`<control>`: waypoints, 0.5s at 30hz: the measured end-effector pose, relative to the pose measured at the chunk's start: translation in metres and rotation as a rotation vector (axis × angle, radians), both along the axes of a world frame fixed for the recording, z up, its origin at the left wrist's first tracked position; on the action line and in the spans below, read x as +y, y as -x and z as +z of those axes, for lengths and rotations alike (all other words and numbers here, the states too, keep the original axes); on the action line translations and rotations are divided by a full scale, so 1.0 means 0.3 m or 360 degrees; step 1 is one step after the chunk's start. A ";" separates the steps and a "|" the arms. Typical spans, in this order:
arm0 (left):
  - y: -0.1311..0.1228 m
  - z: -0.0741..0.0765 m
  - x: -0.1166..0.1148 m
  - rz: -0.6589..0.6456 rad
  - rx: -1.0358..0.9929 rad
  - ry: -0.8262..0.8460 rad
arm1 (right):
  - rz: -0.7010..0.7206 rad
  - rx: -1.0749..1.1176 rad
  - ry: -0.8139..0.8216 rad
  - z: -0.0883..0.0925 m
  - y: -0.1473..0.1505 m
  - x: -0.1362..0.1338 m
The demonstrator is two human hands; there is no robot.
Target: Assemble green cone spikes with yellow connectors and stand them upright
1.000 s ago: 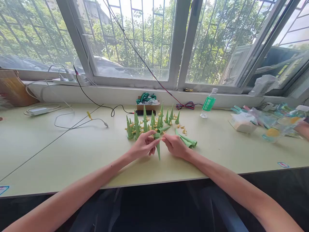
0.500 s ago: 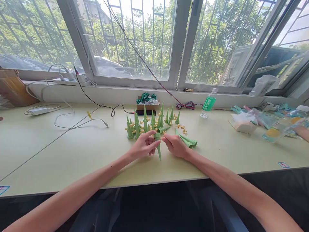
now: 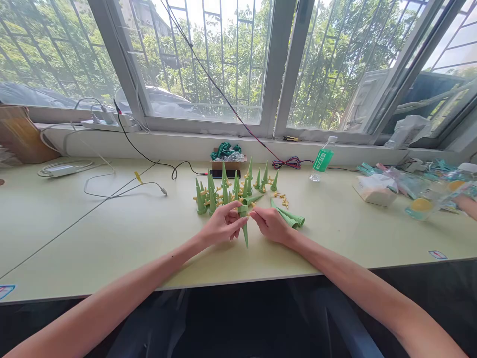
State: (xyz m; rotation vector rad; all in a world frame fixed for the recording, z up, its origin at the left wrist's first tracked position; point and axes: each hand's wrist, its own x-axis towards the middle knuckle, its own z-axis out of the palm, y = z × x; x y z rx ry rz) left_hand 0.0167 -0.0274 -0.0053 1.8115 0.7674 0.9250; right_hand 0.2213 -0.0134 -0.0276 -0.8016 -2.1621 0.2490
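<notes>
My left hand (image 3: pixel 223 222) grips a green plant watering spike (image 3: pixel 245 233) by its wide collar, the point hanging downward. Close against the collar's right side, my right hand (image 3: pixel 271 223) is pinched on a small yellow valve, mostly hidden by the fingertips. Behind both hands stand several green spikes (image 3: pixel 200 199) with points up, many fitted with yellow valves. One spike (image 3: pixel 253 199) lies on its side just beyond the held one. Loose green spikes (image 3: pixel 294 219) lie by my right hand, and small yellow valves (image 3: pixel 284 200) are scattered behind them.
A phone (image 3: pixel 225 173) and a small box (image 3: pixel 228 161) of crumpled wrapping lie behind the spikes. A water bottle (image 3: pixel 322 160) stands at back right, near a tissue pack (image 3: pixel 375 190). Cables (image 3: pixel 122 198) cross the table's left side. Another person's hand (image 3: pixel 465 205) shows at far right.
</notes>
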 end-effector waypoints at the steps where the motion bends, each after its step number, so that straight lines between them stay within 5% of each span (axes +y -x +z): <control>1: 0.000 0.001 -0.001 0.0000 0.0004 0.0000 | 0.0005 0.0006 0.0001 0.000 0.000 0.000; 15: -0.002 0.001 -0.003 0.0004 -0.0007 0.0000 | -0.0032 -0.0012 0.0011 0.006 -0.003 -0.005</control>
